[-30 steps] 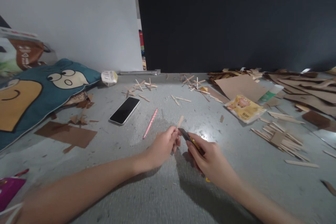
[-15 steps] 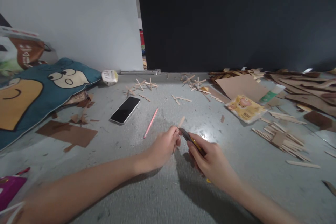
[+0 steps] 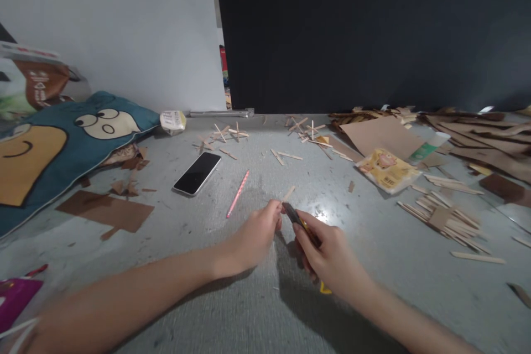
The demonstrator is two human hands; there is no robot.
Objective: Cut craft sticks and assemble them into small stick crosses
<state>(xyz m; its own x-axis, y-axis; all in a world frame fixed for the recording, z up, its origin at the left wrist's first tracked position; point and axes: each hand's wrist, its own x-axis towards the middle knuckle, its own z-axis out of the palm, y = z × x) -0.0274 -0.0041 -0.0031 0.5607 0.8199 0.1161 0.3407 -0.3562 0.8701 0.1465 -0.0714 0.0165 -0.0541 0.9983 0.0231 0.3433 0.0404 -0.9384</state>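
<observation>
My left hand (image 3: 256, 235) is closed in a pinch on a thin wooden stick (image 3: 288, 194) whose far end pokes out past the fingers. My right hand (image 3: 326, 251) is wrapped round a utility knife (image 3: 295, 217) with a dark front and a yellow body. The knife's tip meets the stick just beside my left fingertips. Both hands hover low over the grey floor (image 3: 265, 310) near the middle of the view.
A pink pencil (image 3: 238, 193) and a black phone (image 3: 197, 173) lie left of the hands. A blue cartoon cushion (image 3: 62, 144) fills the far left. Loose sticks (image 3: 440, 215), cardboard sheets (image 3: 381, 135), a yellow packet (image 3: 388, 170) and a glue bottle (image 3: 429, 147) spread to the right.
The hands have stayed almost in place; my right hand has drawn slightly back toward me and the stick's free end has tilted a little to the right.
</observation>
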